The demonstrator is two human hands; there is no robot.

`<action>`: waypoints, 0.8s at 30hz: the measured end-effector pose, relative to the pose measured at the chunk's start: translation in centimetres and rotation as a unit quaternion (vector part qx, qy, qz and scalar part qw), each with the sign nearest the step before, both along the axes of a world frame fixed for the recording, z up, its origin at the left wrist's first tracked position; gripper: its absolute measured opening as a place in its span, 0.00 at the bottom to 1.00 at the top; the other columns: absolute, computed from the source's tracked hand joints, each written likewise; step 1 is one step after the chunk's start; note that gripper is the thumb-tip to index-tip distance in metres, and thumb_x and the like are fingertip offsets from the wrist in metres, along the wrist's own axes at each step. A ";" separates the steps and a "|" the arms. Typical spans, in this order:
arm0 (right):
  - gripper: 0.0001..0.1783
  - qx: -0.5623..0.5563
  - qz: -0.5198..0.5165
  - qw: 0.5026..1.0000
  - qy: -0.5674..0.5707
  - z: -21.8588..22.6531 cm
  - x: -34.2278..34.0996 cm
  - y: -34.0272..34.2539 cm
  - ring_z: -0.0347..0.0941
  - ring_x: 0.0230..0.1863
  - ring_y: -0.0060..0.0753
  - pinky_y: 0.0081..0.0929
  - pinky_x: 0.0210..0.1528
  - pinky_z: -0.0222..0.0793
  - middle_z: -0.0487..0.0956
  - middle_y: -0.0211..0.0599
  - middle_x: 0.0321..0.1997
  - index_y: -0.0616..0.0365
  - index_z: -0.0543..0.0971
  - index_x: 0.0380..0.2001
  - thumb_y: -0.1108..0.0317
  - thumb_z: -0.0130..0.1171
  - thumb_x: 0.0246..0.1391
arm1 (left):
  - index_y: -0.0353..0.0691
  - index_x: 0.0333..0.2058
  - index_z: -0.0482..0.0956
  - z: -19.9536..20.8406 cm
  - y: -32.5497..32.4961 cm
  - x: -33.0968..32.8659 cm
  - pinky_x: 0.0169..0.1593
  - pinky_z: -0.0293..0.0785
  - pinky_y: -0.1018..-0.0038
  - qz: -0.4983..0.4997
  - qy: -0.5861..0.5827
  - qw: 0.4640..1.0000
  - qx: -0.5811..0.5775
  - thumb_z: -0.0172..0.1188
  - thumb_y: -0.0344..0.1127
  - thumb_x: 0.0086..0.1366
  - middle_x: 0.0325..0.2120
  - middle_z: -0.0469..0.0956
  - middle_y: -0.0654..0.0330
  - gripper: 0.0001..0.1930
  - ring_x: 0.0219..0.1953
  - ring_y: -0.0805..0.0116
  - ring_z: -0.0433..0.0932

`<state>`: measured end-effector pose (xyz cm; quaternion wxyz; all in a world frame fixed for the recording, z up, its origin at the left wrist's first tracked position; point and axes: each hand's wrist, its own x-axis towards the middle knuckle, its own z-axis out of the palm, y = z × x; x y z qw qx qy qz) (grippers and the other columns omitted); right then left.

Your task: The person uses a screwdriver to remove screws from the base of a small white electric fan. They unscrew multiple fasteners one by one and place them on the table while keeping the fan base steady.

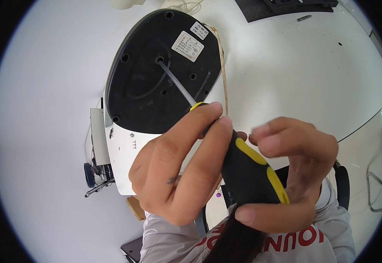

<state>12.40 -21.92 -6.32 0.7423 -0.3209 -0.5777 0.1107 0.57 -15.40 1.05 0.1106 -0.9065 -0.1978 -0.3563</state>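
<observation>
A screwdriver [248,175] with a black and yellow handle slants across the middle. Its metal shaft runs up and left into a recessed screw hole in a black, oval appliance base [142,101]. My left hand [177,171] is closed around the front of the handle, near the shaft. Around the handle's rear end curls my right hand [292,175]; its thumb lies along the lower side, and its slightly blurred fingertips stand a little off the upper side. Two pale labels and several other round holes show on the base. The screwdriver's tip is hidden in the hole.
Several small screws [133,143] lie on the white table [278,74] just below the base. A pale cord [224,70] runs along the base's right side. At the far right are a black mat [261,13] and a small bit [304,18].
</observation>
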 end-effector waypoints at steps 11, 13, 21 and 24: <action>0.23 -0.036 -0.010 0.999 -0.015 0.4 0.3 -1.4 0.68 0.47 0.45 0.27 0.42 0.71 0.72 0.44 0.45 0.30 0.73 0.40 0.67 0.68 0.39 | 0.35 0.33 0.82 -0.3 0.1 -0.1 0.25 0.73 0.82 0.009 0.034 0.999 0.020 0.63 0.30 0.44 0.33 0.80 0.52 0.14 0.25 0.70 0.79; 0.23 -0.020 -0.034 0.999 -0.032 0.3 -0.3 -1.3 0.68 0.48 0.46 0.28 0.42 0.71 0.73 0.45 0.45 0.30 0.73 0.41 0.66 0.68 0.40 | 0.33 0.34 0.78 -0.4 0.0 -0.2 0.27 0.75 0.79 0.019 0.049 0.998 0.028 0.63 0.34 0.51 0.32 0.80 0.52 0.13 0.29 0.65 0.80; 0.19 0.017 -0.135 0.989 -0.059 0.4 -0.4 -0.4 0.65 0.39 0.37 0.25 0.36 0.67 0.69 0.38 0.44 0.22 0.76 0.38 0.63 0.66 0.44 | 0.37 0.31 0.83 -0.9 0.2 -0.1 0.19 0.69 0.84 0.002 0.034 0.999 0.022 0.63 0.31 0.40 0.30 0.80 0.54 0.15 0.20 0.73 0.76; 0.23 -0.038 -0.058 0.997 -0.031 0.9 0.2 -1.5 0.66 0.40 0.36 0.24 0.40 0.68 0.72 0.35 0.43 0.24 0.76 0.38 0.67 0.69 0.40 | 0.36 0.31 0.83 -0.7 0.2 0.2 0.20 0.70 0.84 0.001 0.030 0.999 0.028 0.63 0.31 0.39 0.30 0.80 0.54 0.15 0.20 0.72 0.77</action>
